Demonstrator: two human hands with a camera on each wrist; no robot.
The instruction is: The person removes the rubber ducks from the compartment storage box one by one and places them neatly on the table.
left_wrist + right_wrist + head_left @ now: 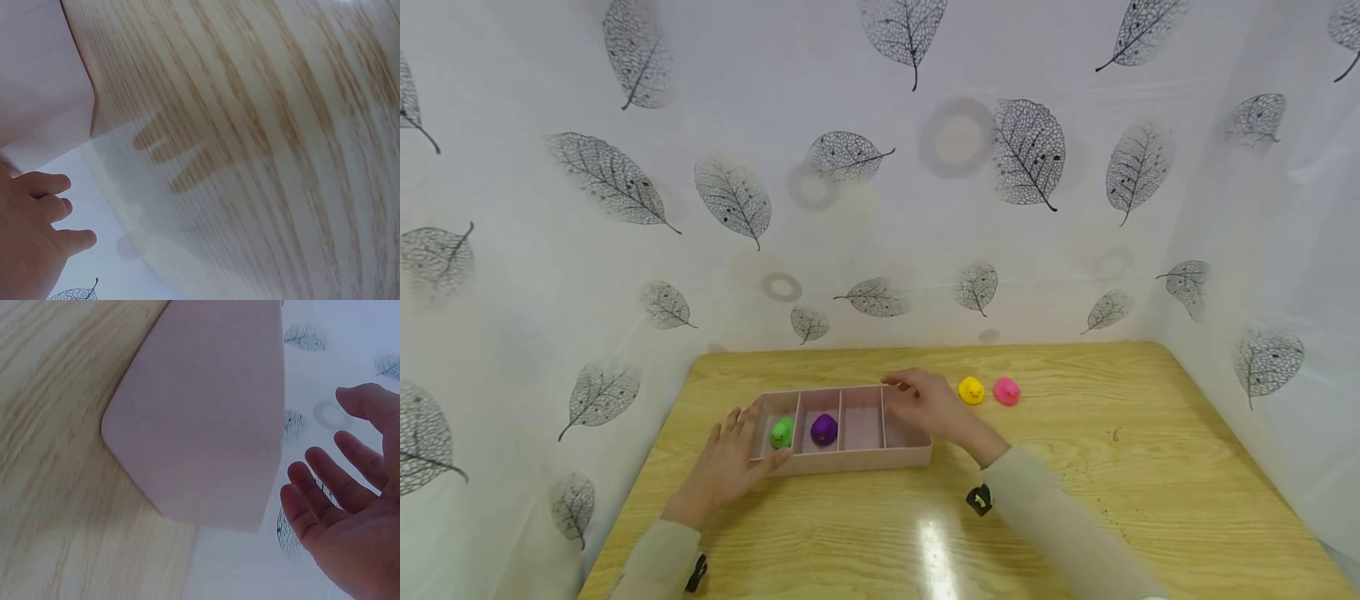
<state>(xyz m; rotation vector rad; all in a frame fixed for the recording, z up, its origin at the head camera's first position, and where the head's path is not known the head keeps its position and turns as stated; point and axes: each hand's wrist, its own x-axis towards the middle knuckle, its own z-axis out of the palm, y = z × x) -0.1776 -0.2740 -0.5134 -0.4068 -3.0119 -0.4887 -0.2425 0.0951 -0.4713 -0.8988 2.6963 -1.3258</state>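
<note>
A pale pink divided box lies lengthwise on the table. In its leftmost compartment sits a green rubber duck, and the compartment to the right of that holds a purple rubber duck. My left hand rests at the box's left end, fingers spread, with the thumb by the front rim. Over the rightmost compartment is my right hand, slightly blurred. The right wrist view shows its fingers loosely extended with nothing held, above the box. Behind this hand, a yellow rubber duck stands on the table.
To the right of the yellow duck is a pink rubber duck. The wooden table meets a white leaf-patterned sheet at the back and both sides. Light glares off the table near its front.
</note>
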